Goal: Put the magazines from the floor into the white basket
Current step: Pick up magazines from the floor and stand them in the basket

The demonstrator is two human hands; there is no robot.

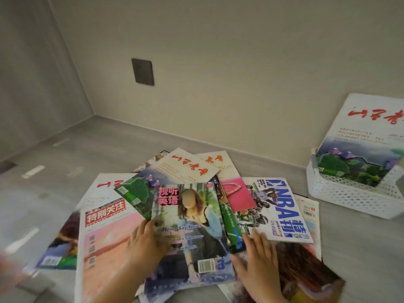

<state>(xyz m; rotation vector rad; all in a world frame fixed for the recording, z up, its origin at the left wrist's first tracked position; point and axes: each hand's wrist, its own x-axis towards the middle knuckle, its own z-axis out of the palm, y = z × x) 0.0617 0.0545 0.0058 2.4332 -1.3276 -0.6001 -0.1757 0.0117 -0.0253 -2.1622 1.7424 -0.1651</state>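
Note:
Several magazines lie overlapping in a loose pile on the grey floor. On top is one with "Never Say Never" on its cover (192, 232). My left hand (145, 246) holds its left edge, thumb on the cover. My right hand (256, 256) rests flat with fingers apart on the magazines just right of it, beside a green one (231, 226) and below the NBA magazine (277, 208). The white basket (349, 195) stands at the right. A white magazine with red script (363, 141) leans upright in it.
A pink-covered magazine (105, 237) lies at the left of the pile, with more under it. Beige walls meet in a corner at the back left. A dark plate (142, 71) is set in the far wall. Bare grey floor (54, 171) stretches to the left.

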